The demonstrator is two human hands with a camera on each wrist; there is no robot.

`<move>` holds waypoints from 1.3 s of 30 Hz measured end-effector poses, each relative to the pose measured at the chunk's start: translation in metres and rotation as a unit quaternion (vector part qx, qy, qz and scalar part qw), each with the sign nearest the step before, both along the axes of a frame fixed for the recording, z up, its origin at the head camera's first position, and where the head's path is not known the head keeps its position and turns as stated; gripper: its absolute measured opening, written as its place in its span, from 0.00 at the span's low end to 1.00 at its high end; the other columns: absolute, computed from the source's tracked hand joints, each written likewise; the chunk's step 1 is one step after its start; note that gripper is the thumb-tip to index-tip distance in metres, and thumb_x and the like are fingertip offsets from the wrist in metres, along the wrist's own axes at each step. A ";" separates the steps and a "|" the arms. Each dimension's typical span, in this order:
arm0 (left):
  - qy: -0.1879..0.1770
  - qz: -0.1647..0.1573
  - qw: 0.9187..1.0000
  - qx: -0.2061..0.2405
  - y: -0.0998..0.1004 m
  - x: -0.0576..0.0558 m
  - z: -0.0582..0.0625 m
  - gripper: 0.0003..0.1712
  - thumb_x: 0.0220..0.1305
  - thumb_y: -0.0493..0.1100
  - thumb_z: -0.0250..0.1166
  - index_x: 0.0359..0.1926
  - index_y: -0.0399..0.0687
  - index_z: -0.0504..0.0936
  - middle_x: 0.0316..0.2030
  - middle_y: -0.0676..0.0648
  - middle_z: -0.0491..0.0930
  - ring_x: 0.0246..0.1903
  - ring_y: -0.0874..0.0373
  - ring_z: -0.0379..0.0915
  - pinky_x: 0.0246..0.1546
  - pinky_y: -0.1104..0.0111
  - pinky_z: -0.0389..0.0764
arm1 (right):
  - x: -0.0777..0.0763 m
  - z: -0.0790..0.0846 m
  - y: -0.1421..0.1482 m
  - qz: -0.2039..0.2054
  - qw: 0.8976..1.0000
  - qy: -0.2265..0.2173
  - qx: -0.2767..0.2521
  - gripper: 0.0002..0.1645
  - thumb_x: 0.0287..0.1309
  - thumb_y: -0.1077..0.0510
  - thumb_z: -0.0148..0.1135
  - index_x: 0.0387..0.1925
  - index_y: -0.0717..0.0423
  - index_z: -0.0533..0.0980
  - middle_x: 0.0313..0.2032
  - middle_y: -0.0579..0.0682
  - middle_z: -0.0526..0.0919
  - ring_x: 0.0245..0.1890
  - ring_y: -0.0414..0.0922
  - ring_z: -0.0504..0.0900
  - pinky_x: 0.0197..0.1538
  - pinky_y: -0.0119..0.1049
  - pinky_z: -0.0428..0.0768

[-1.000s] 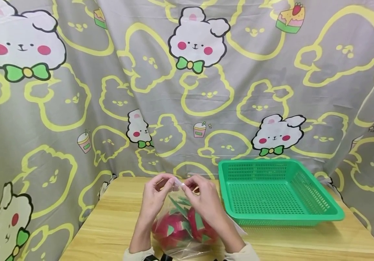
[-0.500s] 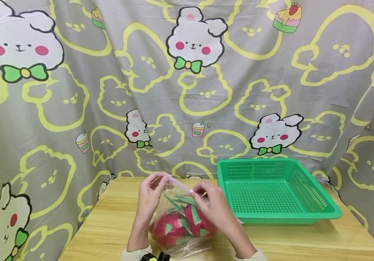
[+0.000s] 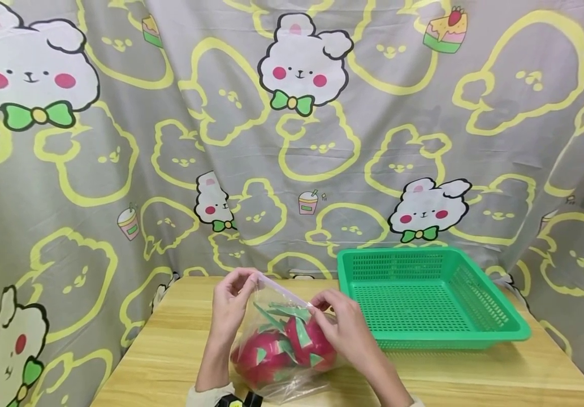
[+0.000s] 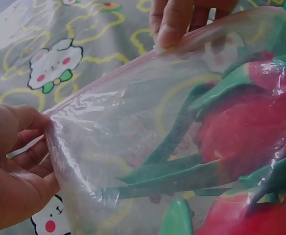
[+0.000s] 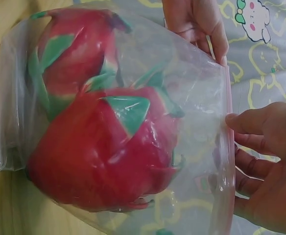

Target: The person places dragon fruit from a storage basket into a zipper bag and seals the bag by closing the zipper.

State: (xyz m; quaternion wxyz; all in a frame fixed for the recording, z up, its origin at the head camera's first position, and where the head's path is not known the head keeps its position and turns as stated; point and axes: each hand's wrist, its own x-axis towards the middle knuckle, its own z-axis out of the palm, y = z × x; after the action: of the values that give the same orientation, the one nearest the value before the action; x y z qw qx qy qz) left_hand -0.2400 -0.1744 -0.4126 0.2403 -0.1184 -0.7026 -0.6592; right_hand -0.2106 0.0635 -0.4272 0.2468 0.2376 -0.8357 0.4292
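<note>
A clear plastic zip bag [image 3: 271,302] holds two dragon fruits, red with green scales. The left dragon fruit [image 3: 263,356] and the right dragon fruit [image 3: 314,345] lie side by side at the bag's bottom, on the table. My left hand [image 3: 230,299] pinches the bag's upper left corner, at one end of the pinkish zip strip [image 4: 104,83]. Farther along that strip my right hand [image 3: 340,319] pinches the edge between thumb and fingers. In the left wrist view a small pale piece shows under the right thumb [image 4: 167,36]. The strip runs taut between both hands.
A green plastic basket [image 3: 434,337] with perforated walls stands on the wooden table [image 3: 164,345], right of the bag and close to my right hand. Behind the table hangs a grey curtain [image 3: 251,147] with rabbit prints.
My right hand has slid right and slightly down along the zip strip. My left hand has shifted a little left, holding the corner. More of the strip shows between them.
</note>
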 end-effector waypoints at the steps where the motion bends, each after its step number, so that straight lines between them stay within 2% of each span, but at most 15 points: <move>1: 0.003 -0.002 1.000 -0.001 0.000 0.000 0.000 0.06 0.70 0.36 0.66 0.41 0.34 0.85 0.36 0.37 0.82 0.33 0.58 0.78 0.38 0.72 0.78 | 0.000 -0.001 0.001 -0.003 1.000 0.003 0.000 0.08 0.58 0.64 0.73 0.33 0.48 0.82 0.32 0.36 0.81 0.36 0.37 0.80 0.43 0.38 0.82; 5: 0.025 -0.004 1.000 -0.009 -0.002 -0.003 -0.002 0.05 0.70 0.34 0.65 0.41 0.33 0.84 0.41 0.38 0.82 0.42 0.57 0.79 0.48 0.72 0.78 | 0.002 -0.005 0.004 -0.019 1.000 0.019 0.015 0.11 0.55 0.64 0.75 0.33 0.47 0.80 0.36 0.37 0.81 0.40 0.40 0.81 0.48 0.43 0.82; 7: 0.039 -0.005 0.999 -0.015 -0.002 -0.003 -0.002 0.04 0.69 0.32 0.65 0.40 0.33 0.84 0.44 0.38 0.82 0.48 0.57 0.78 0.54 0.71 0.77 | 0.003 -0.008 0.006 -0.031 0.998 0.044 0.035 0.12 0.54 0.64 0.76 0.34 0.46 0.80 0.37 0.38 0.81 0.43 0.40 0.80 0.49 0.46 0.80; 13: 0.059 0.004 0.997 -0.039 -0.002 -0.004 -0.004 0.03 0.69 0.34 0.67 0.38 0.37 0.85 0.49 0.38 0.80 0.52 0.54 0.76 0.58 0.71 0.74 | 0.002 -0.019 0.015 -0.064 0.986 0.126 0.090 0.11 0.54 0.61 0.76 0.35 0.48 0.80 0.44 0.44 0.81 0.51 0.46 0.77 0.58 0.58 0.74; 18: 0.057 0.005 0.998 -0.036 -0.001 -0.004 -0.004 0.02 0.69 0.33 0.66 0.38 0.37 0.84 0.53 0.35 0.78 0.56 0.44 0.75 0.62 0.72 0.71 | 0.004 -0.025 0.022 -0.072 0.983 0.130 0.107 0.11 0.55 0.60 0.75 0.37 0.48 0.80 0.48 0.48 0.81 0.55 0.50 0.77 0.62 0.63 0.71; 20: 0.054 0.006 0.998 -0.036 -0.001 -0.005 -0.005 0.02 0.69 0.33 0.66 0.38 0.37 0.84 0.53 0.35 0.78 0.56 0.43 0.74 0.62 0.72 0.71 | 0.005 -0.027 0.025 -0.074 0.983 0.124 0.113 0.10 0.56 0.59 0.74 0.37 0.48 0.79 0.49 0.48 0.80 0.56 0.51 0.77 0.62 0.63 0.71; 24: 0.057 0.010 0.998 -0.037 -0.001 -0.006 -0.006 0.03 0.70 0.33 0.65 0.39 0.37 0.84 0.52 0.36 0.79 0.55 0.46 0.75 0.62 0.70 0.72 | 0.007 -0.029 0.032 -0.072 0.984 0.109 0.119 0.08 0.60 0.58 0.71 0.39 0.47 0.79 0.50 0.47 0.80 0.58 0.50 0.76 0.63 0.61 0.71; 29: 0.063 0.015 0.997 -0.029 -0.002 -0.010 -0.007 0.03 0.70 0.31 0.63 0.39 0.34 0.83 0.49 0.39 0.79 0.54 0.45 0.75 0.61 0.70 0.74 | 0.008 -0.031 0.039 -0.066 0.985 0.104 0.117 0.07 0.62 0.56 0.70 0.40 0.48 0.79 0.50 0.46 0.80 0.56 0.47 0.77 0.62 0.59 0.73; 34: 0.055 0.020 0.998 -0.023 -0.004 -0.010 -0.008 0.03 0.70 0.31 0.63 0.39 0.32 0.82 0.48 0.40 0.79 0.54 0.44 0.75 0.59 0.72 0.74 | 0.009 -0.036 0.046 -0.070 0.983 0.116 0.126 0.08 0.61 0.58 0.70 0.40 0.48 0.79 0.48 0.45 0.81 0.53 0.45 0.77 0.57 0.54 0.77; 39: 0.048 0.027 0.998 -0.017 -0.006 -0.010 -0.011 0.06 0.72 0.31 0.62 0.43 0.29 0.81 0.48 0.39 0.79 0.52 0.51 0.76 0.55 0.74 0.75 | 0.011 -0.039 0.054 -0.060 0.983 0.126 0.121 0.09 0.60 0.61 0.70 0.39 0.48 0.78 0.46 0.45 0.80 0.50 0.41 0.77 0.51 0.44 0.81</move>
State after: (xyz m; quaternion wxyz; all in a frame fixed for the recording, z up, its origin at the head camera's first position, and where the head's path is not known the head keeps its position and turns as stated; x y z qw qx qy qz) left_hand -0.2502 -0.1808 -0.4232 0.2899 -0.1350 -0.7046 -0.6335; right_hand -0.1999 0.1171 -0.4663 0.3451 0.2676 -0.8563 0.2758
